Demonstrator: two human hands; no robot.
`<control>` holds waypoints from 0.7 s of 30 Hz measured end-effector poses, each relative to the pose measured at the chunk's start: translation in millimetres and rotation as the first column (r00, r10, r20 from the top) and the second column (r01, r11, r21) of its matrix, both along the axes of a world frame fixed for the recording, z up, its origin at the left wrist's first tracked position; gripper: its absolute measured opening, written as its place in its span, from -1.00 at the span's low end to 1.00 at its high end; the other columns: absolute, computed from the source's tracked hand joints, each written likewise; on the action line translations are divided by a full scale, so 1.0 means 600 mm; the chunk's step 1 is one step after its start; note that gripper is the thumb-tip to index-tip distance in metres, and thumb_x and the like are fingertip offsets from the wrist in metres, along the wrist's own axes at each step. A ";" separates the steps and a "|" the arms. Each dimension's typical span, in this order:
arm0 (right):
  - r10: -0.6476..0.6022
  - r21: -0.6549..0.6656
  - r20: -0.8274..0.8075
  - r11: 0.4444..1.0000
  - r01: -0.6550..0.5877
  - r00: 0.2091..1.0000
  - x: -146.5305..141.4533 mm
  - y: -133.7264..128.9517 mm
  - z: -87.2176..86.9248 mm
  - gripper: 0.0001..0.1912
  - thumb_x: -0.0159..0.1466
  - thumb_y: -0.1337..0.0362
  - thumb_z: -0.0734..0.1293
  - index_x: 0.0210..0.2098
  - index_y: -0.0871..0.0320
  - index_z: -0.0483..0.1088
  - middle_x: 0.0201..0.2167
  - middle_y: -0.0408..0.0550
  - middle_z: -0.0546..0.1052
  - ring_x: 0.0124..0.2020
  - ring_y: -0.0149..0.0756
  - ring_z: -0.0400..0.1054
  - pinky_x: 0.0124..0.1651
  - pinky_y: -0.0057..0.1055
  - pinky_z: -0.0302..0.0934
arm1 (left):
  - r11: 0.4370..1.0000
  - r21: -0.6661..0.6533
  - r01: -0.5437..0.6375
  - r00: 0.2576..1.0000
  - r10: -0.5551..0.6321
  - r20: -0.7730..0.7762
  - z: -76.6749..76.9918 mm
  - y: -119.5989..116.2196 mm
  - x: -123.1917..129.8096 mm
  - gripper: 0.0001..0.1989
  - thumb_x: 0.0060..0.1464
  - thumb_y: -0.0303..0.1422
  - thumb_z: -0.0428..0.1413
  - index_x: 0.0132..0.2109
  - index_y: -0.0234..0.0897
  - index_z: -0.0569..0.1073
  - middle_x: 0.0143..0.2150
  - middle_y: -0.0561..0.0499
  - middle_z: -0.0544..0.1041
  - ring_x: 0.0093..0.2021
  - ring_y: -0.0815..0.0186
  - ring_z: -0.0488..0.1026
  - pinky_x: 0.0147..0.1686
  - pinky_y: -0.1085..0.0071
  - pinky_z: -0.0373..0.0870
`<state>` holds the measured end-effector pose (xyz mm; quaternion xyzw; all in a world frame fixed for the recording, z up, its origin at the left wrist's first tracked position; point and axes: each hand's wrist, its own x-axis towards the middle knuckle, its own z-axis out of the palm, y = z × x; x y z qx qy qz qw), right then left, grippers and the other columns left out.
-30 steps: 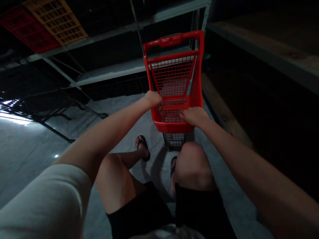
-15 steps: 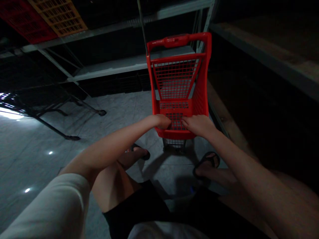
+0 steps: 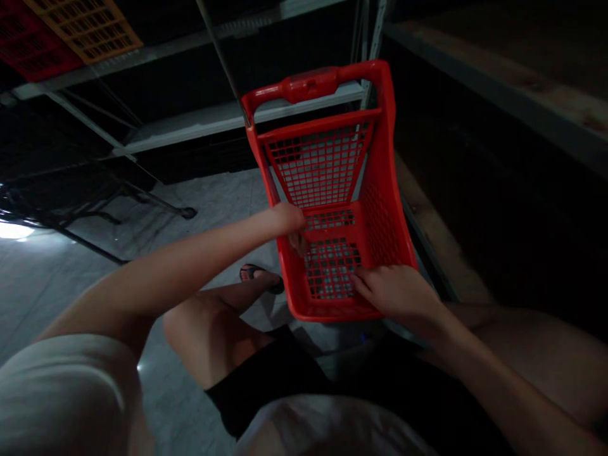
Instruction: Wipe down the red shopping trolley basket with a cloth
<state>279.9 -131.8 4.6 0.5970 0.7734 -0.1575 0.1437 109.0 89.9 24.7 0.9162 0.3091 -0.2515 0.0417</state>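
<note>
A small red plastic shopping cart (image 3: 387,164) stands tilted toward me between my legs, with its grid basket facing up and its handle at the far end. My left hand (image 3: 292,227) is closed over the left rim, fingers curled down inside the basket. Near the front right corner, my right hand (image 3: 396,288) grips the rim, its thumb side over the basket floor. Nothing lies in the basket. A thin pole (image 3: 223,60) rises from the cart's far left corner beside the handle.
Metal shelving (image 3: 190,130) runs behind the cart, with a yellow crate (image 3: 90,28) and a red crate (image 3: 33,38) on it at upper left. A dark wheeled frame (image 3: 161,199) stands left. Along the right runs a low ledge (image 3: 503,82). My sandalled foot (image 3: 261,275) is beside the cart.
The cart has come closer to me and tilted more. My left hand has slid back along the left rim; my right hand has moved nearer my body with the front corner.
</note>
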 end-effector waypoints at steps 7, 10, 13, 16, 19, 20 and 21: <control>-0.077 -0.026 -0.054 0.997 0.075 0.996 -0.023 -0.013 -0.015 -0.54 0.51 0.19 0.04 -0.15 0.14 0.56 -0.21 0.12 0.70 -0.17 -0.05 0.63 -0.30 -0.33 0.29 | 0.970 0.241 -0.026 0.969 0.084 -0.232 0.055 0.021 -0.017 -0.75 0.16 -0.30 0.28 -0.06 -0.32 0.67 0.03 -0.27 0.67 0.05 -0.03 0.59 0.00 0.14 0.52; -0.109 -0.051 -0.047 0.993 0.106 0.993 -0.031 -0.022 -0.016 -0.56 0.49 0.17 0.08 -0.11 0.16 0.56 -0.21 0.16 0.70 -0.15 0.01 0.63 -0.25 -0.27 0.35 | 0.998 0.033 0.062 0.963 -0.051 -0.265 0.036 -0.054 -0.037 -0.78 0.15 -0.31 0.29 -0.04 -0.15 0.68 -0.04 -0.10 0.70 -0.02 0.13 0.62 -0.11 0.39 0.50; -0.149 -0.132 -0.024 0.981 0.144 0.989 -0.036 -0.024 -0.012 -0.57 0.48 0.14 0.11 -0.05 0.20 0.56 -0.15 0.22 0.69 -0.08 0.10 0.62 -0.14 -0.14 0.41 | 0.978 -0.105 0.181 0.968 -0.196 -0.156 0.029 -0.110 -0.067 -0.73 0.24 -0.37 0.16 0.01 0.02 0.65 -0.05 0.05 0.71 -0.02 0.20 0.63 -0.17 0.45 0.45; -0.279 -0.253 -0.180 0.940 0.230 0.943 -0.041 0.004 -0.008 -0.53 0.48 0.04 0.13 0.07 0.19 0.51 0.01 0.25 0.65 0.03 0.12 0.57 0.03 -0.05 0.41 | 0.994 -0.039 0.105 0.992 -0.102 0.079 0.031 -0.136 -0.090 -0.60 0.27 -0.35 0.07 0.19 0.07 0.53 0.09 0.06 0.66 0.03 0.20 0.62 -0.16 0.42 0.45; -0.527 -0.465 -0.656 0.846 0.260 0.540 -0.061 0.073 -0.012 -0.47 0.49 -0.02 0.06 0.24 0.09 0.37 0.10 0.13 0.61 0.02 -0.07 0.56 0.02 -0.16 0.45 | 0.998 -0.007 -0.064 0.959 0.063 0.276 0.030 -0.152 -0.098 -0.53 0.29 -0.28 0.04 0.32 0.03 0.39 0.20 0.05 0.60 0.08 0.19 0.59 -0.12 0.39 0.47; -0.597 -0.555 -0.741 0.802 0.221 0.306 -0.073 0.102 -0.014 -0.45 0.50 -0.03 0.00 0.24 0.08 0.35 0.06 0.10 0.63 -0.04 -0.13 0.57 -0.04 -0.21 0.48 | 0.994 -0.002 -0.109 0.949 0.105 0.297 0.029 -0.158 -0.098 -0.56 0.31 -0.22 0.03 0.29 -0.04 0.41 0.16 0.01 0.62 0.06 0.17 0.60 -0.12 0.36 0.48; -0.644 -0.631 -0.758 0.765 0.129 0.108 -0.089 0.132 -0.017 -0.42 0.51 -0.07 -0.04 0.20 0.09 0.36 0.00 0.08 0.64 -0.11 -0.16 0.57 -0.10 -0.22 0.49 | 0.988 0.014 -0.152 0.942 0.140 0.304 0.027 -0.162 -0.099 -0.58 0.32 -0.14 0.03 0.23 -0.13 0.45 0.10 -0.05 0.64 0.03 0.13 0.61 -0.11 0.32 0.50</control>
